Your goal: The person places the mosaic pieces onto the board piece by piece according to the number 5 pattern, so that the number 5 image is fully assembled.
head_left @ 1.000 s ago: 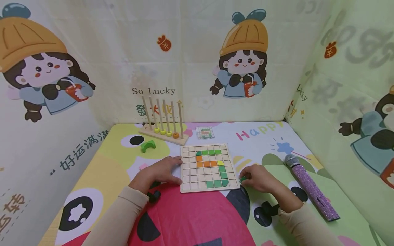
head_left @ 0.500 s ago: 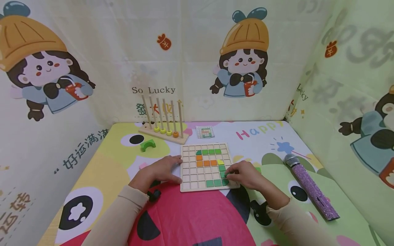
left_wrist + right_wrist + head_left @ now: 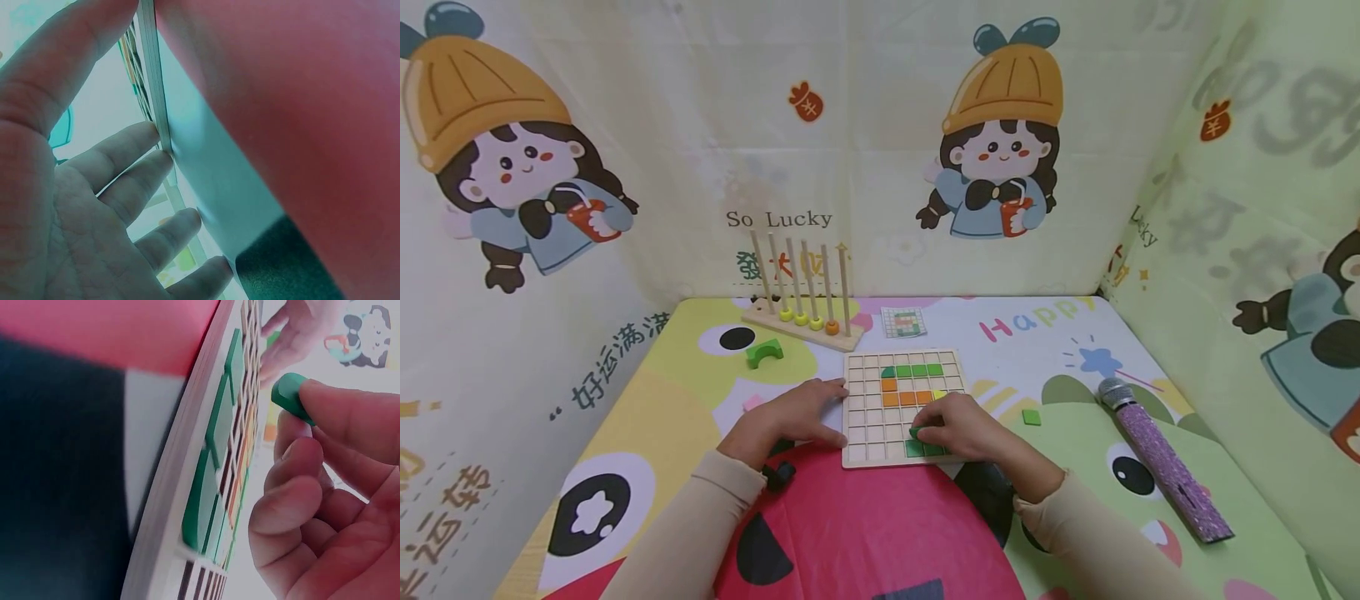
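A wooden grid board [image 3: 865, 417] lies on the table, with green, orange and yellow tiles in some of its squares. My right hand [image 3: 962, 425] is over its lower right part and pinches a dark green tile [image 3: 290, 394] between thumb and finger; in the right wrist view the tile is clear of the board. Beneath that hand runs a row of green tiles [image 3: 921, 448], partly hidden. At the board's left edge, my left hand [image 3: 797, 412] rests with spread fingers; in the left wrist view its fingertips [image 3: 164, 159] touch the wooden side.
Behind the board are a small pattern card [image 3: 904, 322] and a peg rack [image 3: 805, 329] with yellow and orange beads. A green arch block [image 3: 765, 353] sits at the left. To the right lie a loose green square tile [image 3: 1032, 417] and a purple glitter microphone [image 3: 1172, 467].
My right hand has moved left from beside the board to above it, carrying the green tile. The loose green square tile is now uncovered. My left hand has stayed at the board's edge.
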Tool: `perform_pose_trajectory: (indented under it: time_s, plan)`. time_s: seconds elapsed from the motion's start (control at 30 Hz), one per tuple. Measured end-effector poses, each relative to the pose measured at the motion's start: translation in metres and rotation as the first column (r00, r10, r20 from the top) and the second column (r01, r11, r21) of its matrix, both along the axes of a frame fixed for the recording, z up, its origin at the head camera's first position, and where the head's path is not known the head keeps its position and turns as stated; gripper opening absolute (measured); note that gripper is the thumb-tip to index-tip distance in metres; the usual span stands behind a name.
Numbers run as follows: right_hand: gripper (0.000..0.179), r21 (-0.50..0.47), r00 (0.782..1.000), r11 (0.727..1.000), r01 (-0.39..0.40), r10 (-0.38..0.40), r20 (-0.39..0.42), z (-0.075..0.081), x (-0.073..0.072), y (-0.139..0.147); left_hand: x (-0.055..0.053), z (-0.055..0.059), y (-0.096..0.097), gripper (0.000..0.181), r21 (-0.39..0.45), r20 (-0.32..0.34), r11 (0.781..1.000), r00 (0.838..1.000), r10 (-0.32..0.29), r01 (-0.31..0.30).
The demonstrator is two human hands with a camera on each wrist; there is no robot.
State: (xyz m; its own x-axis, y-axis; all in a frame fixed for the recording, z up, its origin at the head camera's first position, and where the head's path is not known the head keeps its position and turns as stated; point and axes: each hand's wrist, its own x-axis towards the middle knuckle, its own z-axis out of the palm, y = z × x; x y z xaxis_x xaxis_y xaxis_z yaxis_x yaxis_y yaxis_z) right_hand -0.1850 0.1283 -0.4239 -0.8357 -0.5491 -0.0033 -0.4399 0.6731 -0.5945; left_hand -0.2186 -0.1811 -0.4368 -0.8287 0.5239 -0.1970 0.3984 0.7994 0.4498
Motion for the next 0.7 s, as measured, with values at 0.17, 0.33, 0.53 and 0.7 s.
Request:
perform_pose_trajectory:
  time_s: [0.17,0.33,0.53,0.7]
  plan:
    - [0.005,0.004,1.0,1.0,-0.013,0.013,0.013,0.0,-0.001,-0.013,0.0,0.0,0.001,0.084,-0.005,0.003,1.0,1.0,0.003,-0.003]
    - [0.005,0.02,0.999,0.999,-0.034,0.034,0.014,-0.002,-0.002,-0.028,-0.001,-0.001,0.0,0.085,-0.004,0.004,1.0,1.0,0.005,-0.005]
    - [0.009,0.039,0.999,0.999,-0.033,0.033,-0.006,-0.008,-0.001,-0.04,-0.002,0.0,-0.001,0.085,0.019,0.009,1.0,1.0,0.001,-0.001]
    - [0.011,0.073,0.999,0.997,-0.003,0.007,-0.047,-0.01,0.002,-0.046,-0.001,0.0,-0.001,0.085,0.009,0.015,1.0,1.0,0.009,-0.01]
